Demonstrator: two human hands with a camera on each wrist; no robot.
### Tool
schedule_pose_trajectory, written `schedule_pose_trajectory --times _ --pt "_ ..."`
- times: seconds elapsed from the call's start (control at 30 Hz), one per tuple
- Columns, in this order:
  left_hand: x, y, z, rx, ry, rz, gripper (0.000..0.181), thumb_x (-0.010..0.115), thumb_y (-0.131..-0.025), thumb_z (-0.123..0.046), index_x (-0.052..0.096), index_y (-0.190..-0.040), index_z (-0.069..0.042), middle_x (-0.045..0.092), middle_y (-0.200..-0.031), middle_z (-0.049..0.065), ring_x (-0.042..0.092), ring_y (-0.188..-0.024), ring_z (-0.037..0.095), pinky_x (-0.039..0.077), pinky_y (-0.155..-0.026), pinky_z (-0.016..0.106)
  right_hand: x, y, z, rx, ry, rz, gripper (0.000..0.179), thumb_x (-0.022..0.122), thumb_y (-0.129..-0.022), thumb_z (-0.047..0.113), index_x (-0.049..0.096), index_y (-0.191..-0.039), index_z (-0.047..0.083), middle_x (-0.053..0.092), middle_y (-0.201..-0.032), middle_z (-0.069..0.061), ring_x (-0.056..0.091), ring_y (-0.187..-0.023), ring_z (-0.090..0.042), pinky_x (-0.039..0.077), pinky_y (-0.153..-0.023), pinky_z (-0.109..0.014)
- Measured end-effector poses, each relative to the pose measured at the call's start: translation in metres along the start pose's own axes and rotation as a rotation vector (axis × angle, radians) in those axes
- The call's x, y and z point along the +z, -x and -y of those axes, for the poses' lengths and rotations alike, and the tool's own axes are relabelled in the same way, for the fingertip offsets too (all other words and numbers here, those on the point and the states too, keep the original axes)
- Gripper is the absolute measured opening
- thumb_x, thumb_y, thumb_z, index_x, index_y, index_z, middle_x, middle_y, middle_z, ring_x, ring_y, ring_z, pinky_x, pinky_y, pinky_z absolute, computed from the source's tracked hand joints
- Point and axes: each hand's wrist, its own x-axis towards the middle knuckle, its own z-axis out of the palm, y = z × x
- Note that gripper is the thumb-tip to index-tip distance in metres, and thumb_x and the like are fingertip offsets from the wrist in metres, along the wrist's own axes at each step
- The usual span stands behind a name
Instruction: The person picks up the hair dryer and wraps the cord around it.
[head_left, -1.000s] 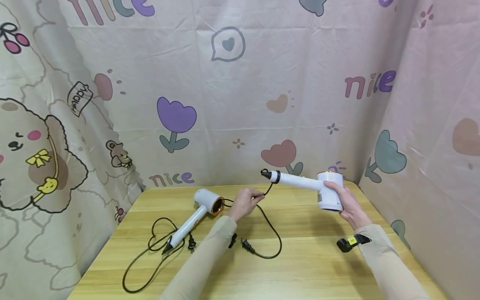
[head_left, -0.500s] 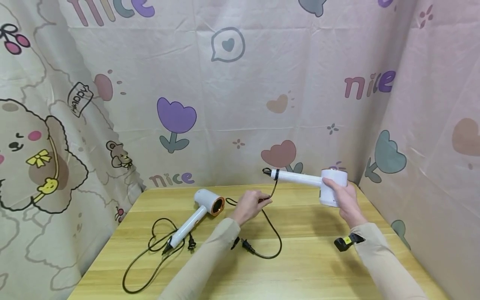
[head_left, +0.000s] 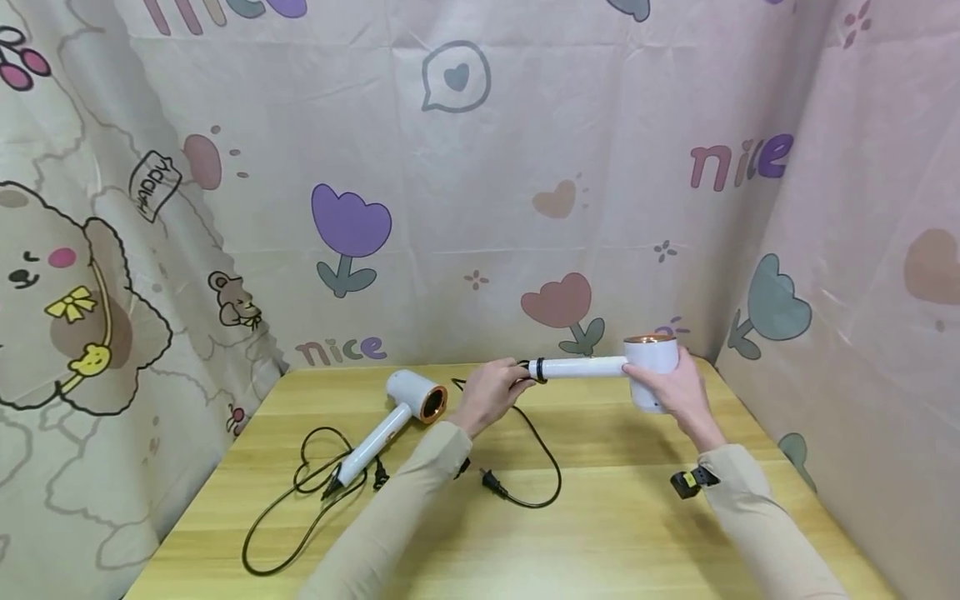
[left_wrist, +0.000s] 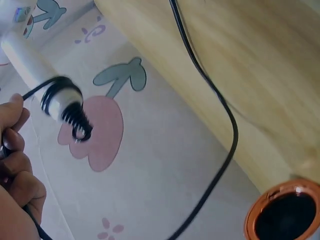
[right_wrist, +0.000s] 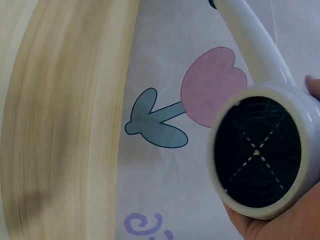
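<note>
My right hand grips the head of a white hair dryer, held up above the table with its handle pointing left. In the right wrist view the dark round grille of that dryer faces the camera. At the handle's end, my left hand pinches the black cord; the left wrist view shows the cord looped round the handle end. From this hand the rest of the cord hangs down to a plug on the table. The handle's tip is partly hidden by the left hand in the head view.
A second white hair dryer with a copper-coloured rim lies on the left of the wooden table. Its black cord spreads in loops beside it, near its plug. A patterned curtain hangs behind and at both sides.
My left hand has moved right and up with the cord, to the end of the handle. The held dryer has shifted slightly left and its handle has become nearly level.
</note>
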Motion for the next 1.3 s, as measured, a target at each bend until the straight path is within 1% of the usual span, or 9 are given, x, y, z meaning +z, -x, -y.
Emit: schedule_pose_trajectory --times 0.17,0.27,0.4,0.6,0.7,0.8,1.0,1.13,1.3 --pt "-0.008 -0.002 0.006 0.039 -0.008 -0.025 0.012 0.074 -0.088 -0.03 0.077 -0.091 -0.019 0.063 -0.075 -0.008 0.05 -0.058 0.003 0.039 -0.051 0.018 0.001 0.002 0.001 -0.02 0.056 0.017 0.09 0.082 -0.078 0.04 0.034 -0.144 0.002 0.055 -0.122 -0.024 0.057 -0.104 -0.035 0.052 -0.078 -0.038" --pt "-0.009 -0.002 0.005 0.079 -0.017 -0.027 0.009 0.072 -0.089 -0.028 0.076 -0.09 -0.019 0.061 -0.074 -0.008 0.048 -0.058 0.003 0.038 -0.051 0.018 0.001 0.003 0.001 -0.011 0.081 0.012 0.092 0.081 -0.078 0.043 0.034 -0.145 0.002 0.055 -0.123 -0.024 0.057 -0.105 -0.036 0.053 -0.08 -0.041" --pt "-0.012 -0.003 0.004 0.111 -0.046 -0.041 0.008 0.072 -0.09 -0.027 0.075 -0.088 -0.02 0.058 -0.071 -0.008 0.049 -0.058 0.004 0.038 -0.05 0.019 -0.001 0.003 -0.001 -0.009 0.102 0.033 0.095 0.081 -0.076 0.05 0.034 -0.145 0.005 0.056 -0.122 -0.023 0.059 -0.104 -0.036 0.055 -0.077 -0.041" --pt "-0.019 -0.01 0.009 0.083 -0.033 -0.087 0.008 0.074 -0.088 -0.027 0.078 -0.091 -0.021 0.06 -0.072 -0.008 0.056 -0.058 0.005 0.042 -0.05 0.019 -0.007 -0.002 -0.004 -0.058 0.204 0.059 0.093 0.08 -0.075 0.054 0.037 -0.143 0.008 0.059 -0.115 -0.021 0.061 -0.095 -0.034 0.053 -0.067 -0.035" --pt "-0.022 -0.016 0.013 0.065 -0.004 -0.106 0.009 0.076 -0.086 -0.026 0.079 -0.092 -0.02 0.059 -0.071 -0.007 0.055 -0.056 0.006 0.041 -0.048 0.02 -0.009 -0.004 -0.004 -0.066 0.204 0.099 0.09 0.08 -0.075 0.053 0.039 -0.141 0.007 0.059 -0.115 -0.021 0.061 -0.094 -0.033 0.053 -0.068 -0.034" --pt "-0.023 -0.022 0.018 0.01 0.057 -0.107 0.012 0.077 -0.085 -0.026 0.08 -0.094 -0.019 0.057 -0.069 -0.006 0.05 -0.054 0.006 0.037 -0.047 0.02 -0.011 -0.004 -0.004 -0.066 0.164 0.146 0.087 0.081 -0.076 0.049 0.039 -0.139 0.005 0.058 -0.117 -0.022 0.061 -0.096 -0.034 0.054 -0.07 -0.036" --pt "-0.019 -0.029 0.032 -0.235 0.216 -0.094 0.016 0.079 -0.083 -0.025 0.08 -0.096 -0.017 0.057 -0.066 -0.006 0.043 -0.053 0.005 0.033 -0.049 0.02 -0.014 -0.003 0.001 -0.089 0.106 0.195 0.082 0.081 -0.079 0.04 0.039 -0.139 0.003 0.057 -0.119 -0.024 0.061 -0.097 -0.034 0.054 -0.073 -0.037" --pt "-0.016 -0.029 0.039 -0.329 0.282 -0.069 0.017 0.078 -0.084 -0.027 0.08 -0.097 -0.017 0.064 -0.072 -0.003 0.051 -0.056 0.007 0.039 -0.051 0.022 -0.016 -0.003 0.002 -0.105 0.065 0.219 0.078 0.079 -0.082 0.035 0.038 -0.14 0.003 0.057 -0.12 -0.025 0.061 -0.096 -0.03 0.053 -0.073 -0.035" --pt "-0.006 -0.025 0.045 -0.437 0.426 -0.058 0.018 0.075 -0.087 -0.026 0.079 -0.099 -0.013 0.073 -0.086 0.003 0.059 -0.066 0.013 0.046 -0.056 0.022 -0.016 -0.004 0.0 -0.082 -0.127 0.251 0.071 0.075 -0.087 0.027 0.036 -0.141 0.002 0.055 -0.117 -0.019 0.061 -0.092 -0.021 0.054 -0.075 -0.037"
